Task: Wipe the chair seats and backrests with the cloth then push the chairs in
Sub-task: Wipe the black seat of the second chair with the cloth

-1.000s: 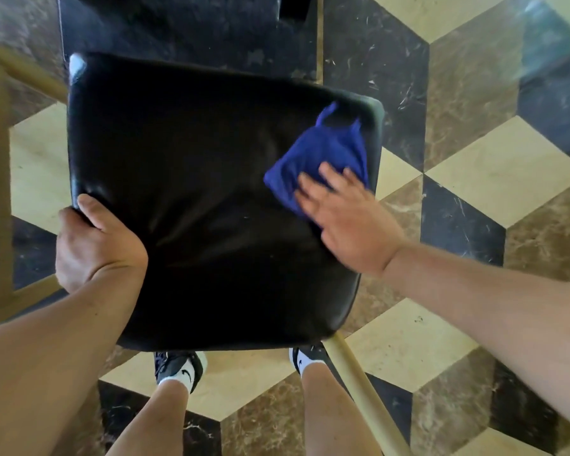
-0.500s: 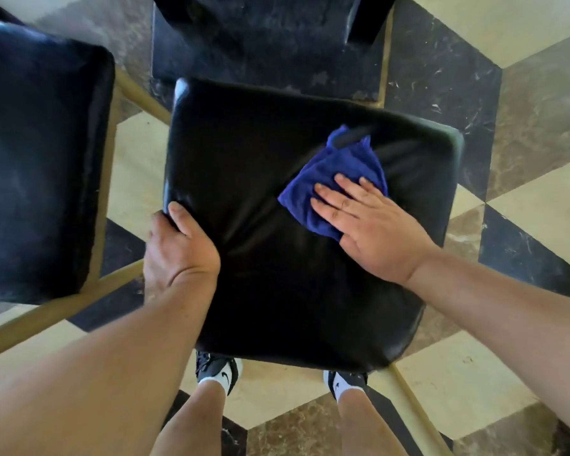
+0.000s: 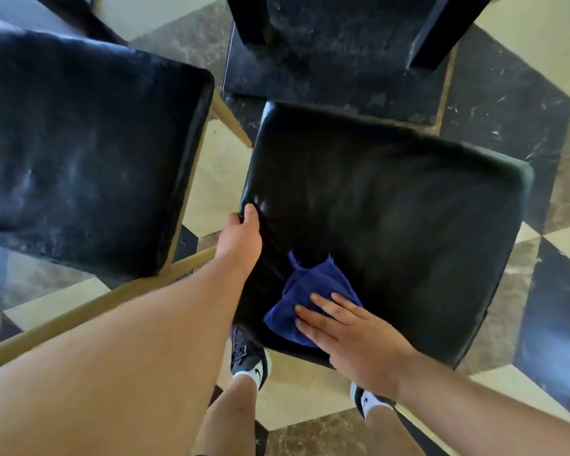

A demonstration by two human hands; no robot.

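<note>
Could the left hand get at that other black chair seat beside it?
Probably yes: the left hand grips the black leather seat being wiped, and only an open gap separates it from the neighbouring black seat.

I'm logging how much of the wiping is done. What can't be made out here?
Head view only.
No backrests are in frame, so their state is unknown.
The chair seat beneath the cloth and right hand is covered by them.
Fingers of the left hand are hidden under the seat edge it grips.
The second seat is blurred and cut off by the left edge.
</note>
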